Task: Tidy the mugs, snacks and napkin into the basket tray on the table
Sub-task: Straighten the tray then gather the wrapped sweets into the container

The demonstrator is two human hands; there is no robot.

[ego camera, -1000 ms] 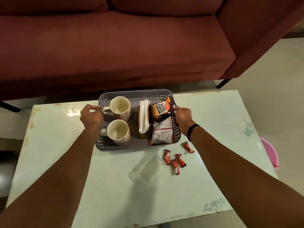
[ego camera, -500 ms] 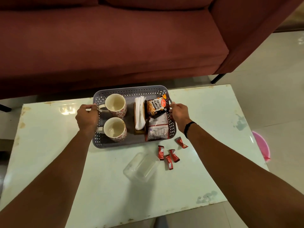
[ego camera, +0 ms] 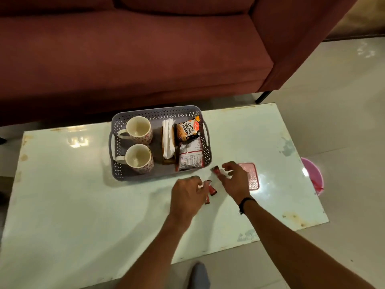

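Grey basket tray [ego camera: 116, 161] at far centre of pale bench [ego camera: 83, 205], holding two cream mugs [ego camera: 138, 130] on its left side, one behind the other, handles pointing left. White napkin [ego camera: 168, 138] upright in a brown holder at tray centre. Salted peanuts packet [ego camera: 188, 130] and a second snack packet [ego camera: 190, 159] along the tray's right side. Left hand [ego camera: 186, 200] just in front of the tray, fingers curled and pinching a small red wrapped candy [ego camera: 208, 184]; further red candies [ego camera: 212, 189] lying beneath it on the bench. Right hand [ego camera: 235, 181] beside it, fingers loosely bent over another red candy [ego camera: 216, 170], grip not discernible. Pink lid [ego camera: 253, 178] flat on the bench, partly hidden by the right hand. Maroon sofa [ego camera: 145, 55] behind.
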